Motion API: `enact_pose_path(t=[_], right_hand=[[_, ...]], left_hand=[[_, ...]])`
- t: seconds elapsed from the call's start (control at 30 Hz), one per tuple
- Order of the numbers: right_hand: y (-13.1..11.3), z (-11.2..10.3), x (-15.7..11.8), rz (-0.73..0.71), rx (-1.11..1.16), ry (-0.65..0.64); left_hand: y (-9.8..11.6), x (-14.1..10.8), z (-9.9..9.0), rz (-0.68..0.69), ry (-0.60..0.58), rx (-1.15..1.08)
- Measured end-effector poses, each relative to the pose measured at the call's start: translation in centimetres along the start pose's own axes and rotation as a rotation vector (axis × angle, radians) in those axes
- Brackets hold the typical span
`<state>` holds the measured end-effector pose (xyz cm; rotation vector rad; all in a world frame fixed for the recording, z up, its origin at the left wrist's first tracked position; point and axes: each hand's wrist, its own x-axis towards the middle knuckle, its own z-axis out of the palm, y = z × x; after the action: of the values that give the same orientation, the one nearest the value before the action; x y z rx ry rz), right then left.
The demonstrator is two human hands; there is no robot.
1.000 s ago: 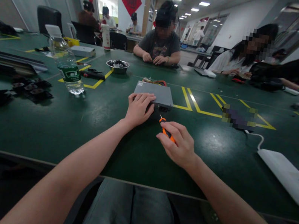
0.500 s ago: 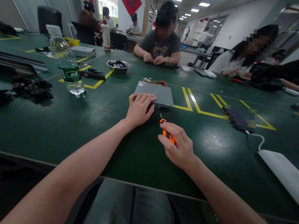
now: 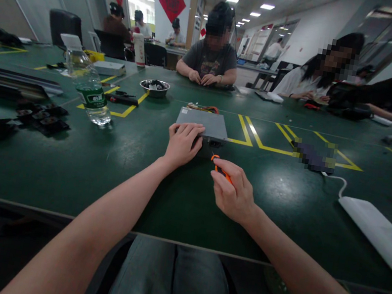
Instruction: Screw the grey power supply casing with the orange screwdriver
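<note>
Gripping in the fingers of the right hand (image 3: 235, 191) an orange-and-black screwdriver (image 3: 223, 173); resting the left hand (image 3: 185, 141) over a grey metal box (image 3: 206, 119) on the table (image 3: 117, 189), cannot tell whether clasping. Might slip by pushing askew, or drag cables (image 3: 206, 109) behind by letting the box slide. Unobstructed by bottle (image 3: 93, 97) or bowl (image 3: 153, 91).

Screwdriver (image 3: 222, 172): bright orange with black sections;
Metal box (image 3: 204, 121): plain grey, with a small white label (image 3: 184, 111) near one corner;
Wires (image 3: 206, 108): red and orange, with paler strands;
Desk (image 3: 109, 192): dark green, crossed by straight yellow stripes (image 3: 278, 150);
Bottle (image 3: 88, 85): clear, with a white cap (image 3: 71, 42) and a green wrapper (image 3: 93, 98) bearing pale characters;
Bowl (image 3: 158, 93): silver;
Slab (image 3: 378, 235) and cable (image 3: 341, 181): both white;
Wall diamond (image 3: 172, 1): red, darker markings inside
</note>
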<state>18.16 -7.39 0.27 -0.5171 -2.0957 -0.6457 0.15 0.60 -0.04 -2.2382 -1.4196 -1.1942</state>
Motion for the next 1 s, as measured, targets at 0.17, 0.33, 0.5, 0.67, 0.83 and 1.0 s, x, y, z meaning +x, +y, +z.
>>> enact_pose_path(t=[0.17, 0.33, 0.5, 0.67, 0.83, 1.0], right_hand=[[0.0, -0.13, 0.07, 0.053, -0.092, -0.011], [0.01, -0.21, -0.02, 0.013, -0.051, -0.001], [0.08, -0.28, 0.07, 0.057, -0.066, -0.005], [0.09, -0.3, 0.07, 0.005, -0.037, 0.009], [0.09, -0.2, -0.11, 0.098, -0.017, -0.009], [0.12, -0.37, -0.02, 0.027, -0.022, -0.013]], left_hand=[[0.0, 0.01, -0.05, 0.0, -0.002, -0.013], [0.05, -0.01, -0.07, 0.007, 0.009, -0.003], [0.08, -0.01, -0.11, 0.01, 0.009, 0.001], [0.06, -0.01, -0.17, 0.015, 0.015, 0.0], [0.02, 0.01, -0.09, 0.014, 0.01, 0.005], [-0.01, -0.03, 0.04, 0.01, 0.013, 0.008]])
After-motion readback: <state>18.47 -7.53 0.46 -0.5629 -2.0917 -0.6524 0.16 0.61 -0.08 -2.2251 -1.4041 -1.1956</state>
